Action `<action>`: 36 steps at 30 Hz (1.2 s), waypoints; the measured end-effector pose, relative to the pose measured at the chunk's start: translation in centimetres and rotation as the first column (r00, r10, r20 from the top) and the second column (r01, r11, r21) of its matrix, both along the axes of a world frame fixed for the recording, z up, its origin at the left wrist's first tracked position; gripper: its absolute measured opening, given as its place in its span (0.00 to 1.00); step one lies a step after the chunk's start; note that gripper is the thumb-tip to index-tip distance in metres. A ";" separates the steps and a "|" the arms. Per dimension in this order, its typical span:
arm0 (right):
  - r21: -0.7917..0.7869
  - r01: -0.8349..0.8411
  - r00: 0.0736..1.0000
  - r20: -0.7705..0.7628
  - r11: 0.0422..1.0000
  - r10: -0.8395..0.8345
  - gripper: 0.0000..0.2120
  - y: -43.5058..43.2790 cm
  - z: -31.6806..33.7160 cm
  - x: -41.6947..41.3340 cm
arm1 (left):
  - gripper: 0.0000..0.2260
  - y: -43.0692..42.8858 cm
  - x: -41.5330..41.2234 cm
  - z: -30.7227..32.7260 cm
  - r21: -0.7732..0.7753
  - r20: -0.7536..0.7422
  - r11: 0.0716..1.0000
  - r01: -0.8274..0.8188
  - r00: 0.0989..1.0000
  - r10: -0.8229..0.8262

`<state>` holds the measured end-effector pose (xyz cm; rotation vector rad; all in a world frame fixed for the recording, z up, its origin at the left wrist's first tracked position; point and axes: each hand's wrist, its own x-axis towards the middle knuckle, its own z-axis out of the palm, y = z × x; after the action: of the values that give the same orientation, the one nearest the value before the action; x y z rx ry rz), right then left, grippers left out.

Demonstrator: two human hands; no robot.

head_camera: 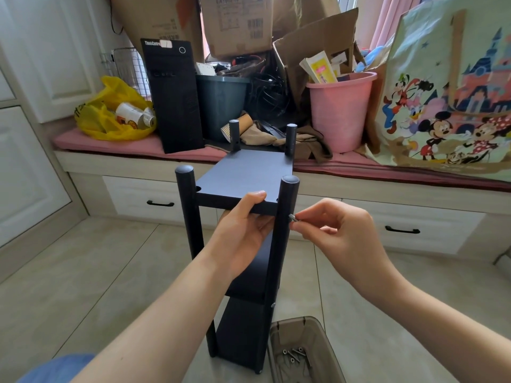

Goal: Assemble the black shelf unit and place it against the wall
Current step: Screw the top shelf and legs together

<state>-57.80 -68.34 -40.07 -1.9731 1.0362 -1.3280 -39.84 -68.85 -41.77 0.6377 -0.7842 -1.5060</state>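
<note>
Head view: the black four-post shelf unit [243, 205] stands at frame centre. The left hand [243, 230] grips the top board's near edge (thumb on top). The right hand [331, 230] pinches a small metal screw [292, 217] against the near right post [284, 217].

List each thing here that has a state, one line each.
shelf unit, upright on the floor
top board, level, held up at its front edge
left hand, grips the top board's front edge
right hand, pinches the screw
screw, at the near right post, not driven in
tray, open, spare screws inside
drawers, shut
</note>
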 end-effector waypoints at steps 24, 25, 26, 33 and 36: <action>-0.031 0.074 0.993 -0.092 0.997 -0.077 0.08 -0.5 0.6 0.3 | 0.19 -0.1 -0.2 -0.4 0.008 -0.017 1.000 -0.004 1.000 0.004; -0.034 0.067 0.992 -0.101 0.997 -0.070 0.08 -0.6 0.6 0.3 | 0.22 -0.1 -0.2 -0.4 0.017 -0.026 1.000 -0.014 1.000 0.014; -0.040 0.060 0.992 -0.112 0.997 -0.064 0.08 -0.7 0.6 0.2 | 0.25 -0.2 -0.2 -0.3 0.023 -0.034 1.000 -0.021 0.999 0.022; -0.046 0.051 0.981 -0.185 0.998 -0.058 0.11 -1.3 1.0 0.2 | 0.24 -0.5 -0.3 -0.2 0.020 -0.046 1.000 -0.006 0.999 0.007; 0.178 -0.030 0.994 -0.099 0.984 0.048 0.21 -1.9 1.9 -0.1 | 0.24 -0.5 -0.3 -0.5 -0.008 -0.033 1.000 0.029 0.999 -0.029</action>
<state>-57.87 -70.29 -38.20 -1.9346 1.1169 -1.0835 -40.11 -69.38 -42.26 0.5962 -0.7761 -1.5360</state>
